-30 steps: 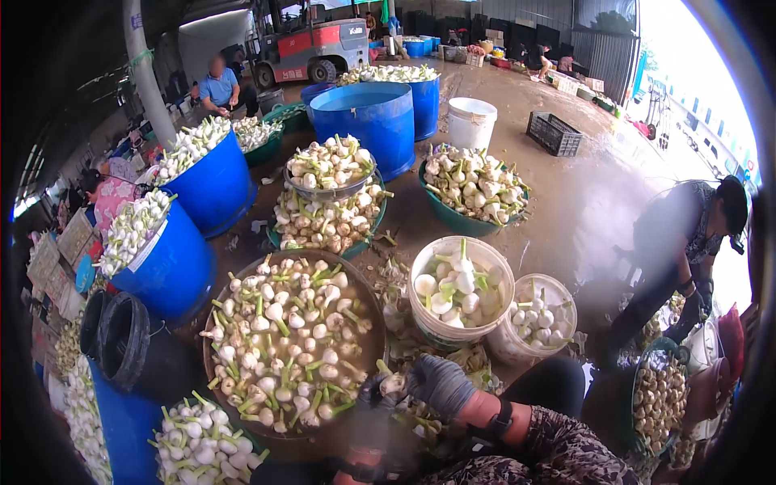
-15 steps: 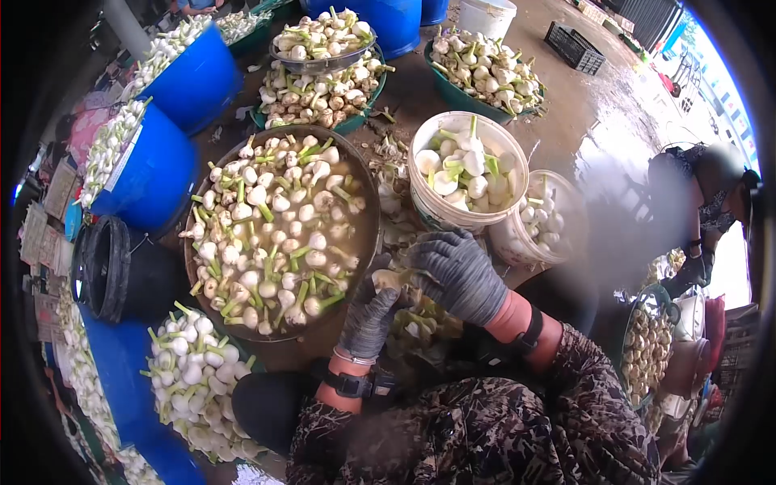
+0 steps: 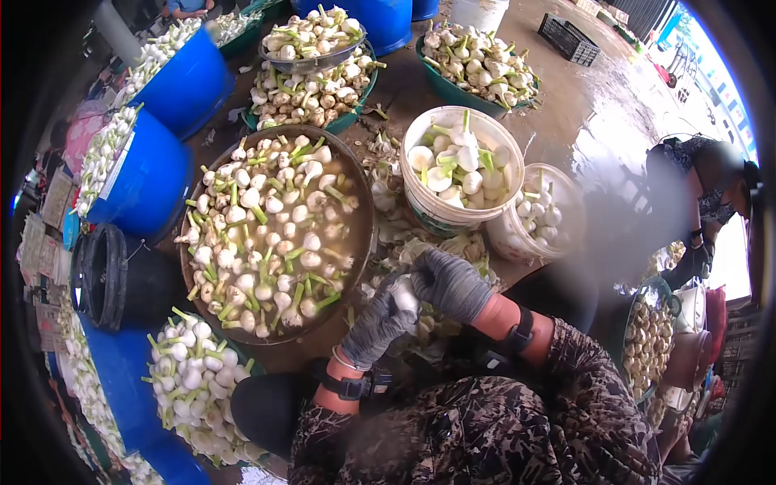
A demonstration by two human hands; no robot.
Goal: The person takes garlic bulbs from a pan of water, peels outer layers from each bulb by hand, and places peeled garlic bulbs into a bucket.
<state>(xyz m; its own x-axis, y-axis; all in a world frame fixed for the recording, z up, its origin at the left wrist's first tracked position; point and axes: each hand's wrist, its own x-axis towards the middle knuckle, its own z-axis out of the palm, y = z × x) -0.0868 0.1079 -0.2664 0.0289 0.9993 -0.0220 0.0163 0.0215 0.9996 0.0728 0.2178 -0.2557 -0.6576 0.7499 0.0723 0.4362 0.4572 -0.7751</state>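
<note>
A white garlic bulb [image 3: 403,294] is between my two gloved hands, above a heap of peeled skins. My left hand [image 3: 376,326] is closed around it from the left. Curled against the bulb's right side, my right hand [image 3: 454,284] grips it too, its fingertips partly hidden. Just left of them stands a wide round tub [image 3: 365,250] of murky water with stemmed garlic bulbs [image 3: 257,196] floating in it. Beyond my hands a white bucket [image 3: 410,179] holds clean bulbs with green stems, and a smaller white bucket [image 3: 511,241] of bulbs touches its right side.
Green basins [image 3: 469,95] of garlic stand at the back. Blue tubs [image 3: 166,174] topped with garlic line the left, near a black bucket [image 3: 97,275]. A garlic pile [image 3: 198,376] sits by my left knee. Another person [image 3: 695,178] bends at the right. A black crate [image 3: 570,40] lies farther off.
The bulb between my hands now looks white and smooth, where brownish skin showed before. My right hand has come lower and nearer to me, and the view has shifted slightly.
</note>
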